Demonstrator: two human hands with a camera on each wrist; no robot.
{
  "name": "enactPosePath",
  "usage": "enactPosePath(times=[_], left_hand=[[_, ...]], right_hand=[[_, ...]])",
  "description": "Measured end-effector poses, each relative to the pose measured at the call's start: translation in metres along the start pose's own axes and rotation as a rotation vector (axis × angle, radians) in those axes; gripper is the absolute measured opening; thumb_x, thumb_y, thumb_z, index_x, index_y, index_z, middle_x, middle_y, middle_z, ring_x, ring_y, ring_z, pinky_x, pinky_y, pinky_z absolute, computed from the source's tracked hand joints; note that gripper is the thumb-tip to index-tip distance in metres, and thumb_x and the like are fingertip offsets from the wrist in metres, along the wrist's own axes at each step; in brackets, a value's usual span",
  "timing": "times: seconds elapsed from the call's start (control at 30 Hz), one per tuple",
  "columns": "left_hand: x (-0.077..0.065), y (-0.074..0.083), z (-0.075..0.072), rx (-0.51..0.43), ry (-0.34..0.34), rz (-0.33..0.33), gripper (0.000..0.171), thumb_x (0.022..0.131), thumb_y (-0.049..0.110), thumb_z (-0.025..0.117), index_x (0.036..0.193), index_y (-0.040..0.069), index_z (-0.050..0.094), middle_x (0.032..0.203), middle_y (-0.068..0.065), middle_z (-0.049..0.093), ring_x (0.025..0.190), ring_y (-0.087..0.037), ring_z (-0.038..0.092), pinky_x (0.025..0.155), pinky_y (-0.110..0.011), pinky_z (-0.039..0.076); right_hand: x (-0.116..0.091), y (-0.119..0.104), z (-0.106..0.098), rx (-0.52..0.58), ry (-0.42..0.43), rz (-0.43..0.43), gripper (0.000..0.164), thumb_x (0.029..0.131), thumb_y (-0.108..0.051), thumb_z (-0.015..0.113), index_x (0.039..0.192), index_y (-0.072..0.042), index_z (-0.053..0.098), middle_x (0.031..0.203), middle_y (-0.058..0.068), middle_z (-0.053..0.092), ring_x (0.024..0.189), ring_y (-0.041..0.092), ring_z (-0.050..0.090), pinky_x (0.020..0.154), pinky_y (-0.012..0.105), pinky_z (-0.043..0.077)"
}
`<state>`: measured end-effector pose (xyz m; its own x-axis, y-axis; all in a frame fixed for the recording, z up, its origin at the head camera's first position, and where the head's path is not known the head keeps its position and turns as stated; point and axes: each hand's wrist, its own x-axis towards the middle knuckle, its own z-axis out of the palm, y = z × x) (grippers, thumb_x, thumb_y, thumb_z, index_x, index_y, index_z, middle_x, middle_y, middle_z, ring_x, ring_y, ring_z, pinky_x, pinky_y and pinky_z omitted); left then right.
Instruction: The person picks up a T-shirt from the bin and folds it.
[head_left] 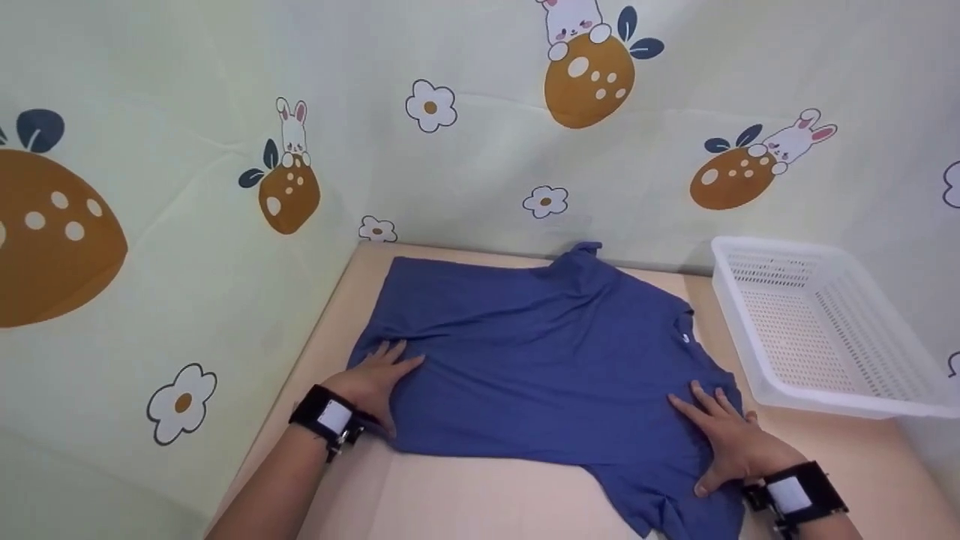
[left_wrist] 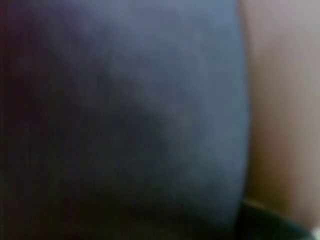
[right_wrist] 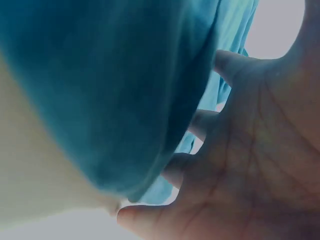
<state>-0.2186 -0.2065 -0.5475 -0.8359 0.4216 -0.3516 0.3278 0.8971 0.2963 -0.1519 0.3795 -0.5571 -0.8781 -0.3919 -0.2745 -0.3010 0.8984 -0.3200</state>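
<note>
A blue short-sleeved T-shirt (head_left: pixel 525 367) lies spread on the table, hem to the left and collar to the right. My left hand (head_left: pixel 367 386) rests on its hem edge, fingers stretched over the fabric. On the shoulder side, near the lower sleeve, my right hand (head_left: pixel 742 446) lies with fingers spread on the cloth. The right wrist view shows the palm (right_wrist: pixel 250 150) and outstretched fingers beside a hanging fold of the shirt (right_wrist: pixel 115 100). Blurred dark cloth (left_wrist: pixel 150 110) fills most of the left wrist view. Creases run across the shirt's middle, and the far sleeve is bunched up.
A white perforated plastic basket (head_left: pixel 765 352) stands at the right, close to the shirt's collar. The pale table (head_left: pixel 465 495) meets curtain-like walls (head_left: pixel 480 157) printed with rabbits, orange fruit and flowers at the back and left. Each wrist wears a black strap (head_left: pixel 806 491) with a small camera.
</note>
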Motion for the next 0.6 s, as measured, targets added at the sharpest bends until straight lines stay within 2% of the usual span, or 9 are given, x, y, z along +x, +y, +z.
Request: enactPosePath(times=[0.27,0.37,0.4,0.43,0.5,0.53,0.6], left_hand=[[0.014,-0.002,-0.011,-0.001,-0.039,-0.023,0.135,0.051,0.047,0.097,0.159,0.029,0.019,0.167,-0.012,0.003,0.153,-0.041,-0.002,0.117,-0.063,0.021],[0.011,0.008,-0.013,0.021,-0.033,-0.043,0.134,0.052,0.046,0.097,0.159,0.030,0.019,0.167,-0.014,0.001,0.153,-0.041,-0.003,0.116,-0.063,0.023],[0.007,0.013,-0.013,0.026,-0.024,-0.039,0.133,0.052,0.045,0.097,0.158,0.031,0.019,0.167,-0.015,0.001,0.153,-0.042,-0.003,0.116,-0.063,0.024],[0.003,0.018,-0.012,0.021,-0.009,-0.033,0.131,0.052,0.044,0.097,0.158,0.031,0.021,0.167,-0.016,0.002,0.153,-0.042,-0.002,0.116,-0.062,0.025],[-0.008,0.028,-0.008,0.006,0.033,-0.011,0.127,0.051,0.042,0.098,0.156,0.030,0.028,0.165,-0.019,0.010,0.152,-0.043,0.006,0.114,-0.061,0.031],[-0.013,0.033,-0.005,0.004,0.057,0.005,0.123,0.049,0.042,0.098,0.153,0.029,0.034,0.163,-0.020,0.019,0.150,-0.044,0.015,0.111,-0.059,0.036],[-0.023,0.040,0.000,-0.001,0.097,0.033,0.109,0.046,0.041,0.099,0.141,0.025,0.049,0.149,-0.019,0.039,0.140,-0.043,0.036,0.103,-0.055,0.045]], right_hand=[[0.015,0.008,-0.012,-0.033,-0.016,0.023,0.138,0.040,-0.051,0.096,0.155,-0.014,0.029,0.159,0.034,0.014,0.138,0.068,0.010,0.094,0.088,0.013],[0.014,0.000,-0.015,-0.068,0.034,0.017,0.133,0.041,-0.046,0.097,0.154,-0.015,0.033,0.158,0.034,0.017,0.138,0.067,0.014,0.095,0.086,0.017],[0.011,-0.007,-0.014,-0.083,0.071,0.008,0.128,0.044,-0.042,0.097,0.152,-0.015,0.036,0.157,0.034,0.022,0.138,0.065,0.020,0.097,0.083,0.022],[0.007,-0.015,-0.014,-0.102,0.112,-0.006,0.119,0.046,-0.039,0.097,0.149,-0.016,0.042,0.152,0.032,0.033,0.134,0.061,0.034,0.096,0.078,0.032],[-0.004,-0.035,-0.010,-0.122,0.193,-0.058,0.094,0.050,-0.035,0.095,0.133,-0.017,0.056,0.131,0.020,0.054,0.114,0.042,0.057,0.088,0.059,0.050],[-0.009,-0.046,-0.007,-0.118,0.210,-0.097,0.081,0.051,-0.035,0.094,0.122,-0.018,0.060,0.118,0.011,0.059,0.101,0.029,0.061,0.080,0.046,0.054],[-0.020,-0.066,0.001,-0.052,0.128,-0.160,0.060,0.054,-0.040,0.092,0.102,-0.023,0.060,0.091,-0.004,0.057,0.077,0.011,0.054,0.063,0.028,0.048]])
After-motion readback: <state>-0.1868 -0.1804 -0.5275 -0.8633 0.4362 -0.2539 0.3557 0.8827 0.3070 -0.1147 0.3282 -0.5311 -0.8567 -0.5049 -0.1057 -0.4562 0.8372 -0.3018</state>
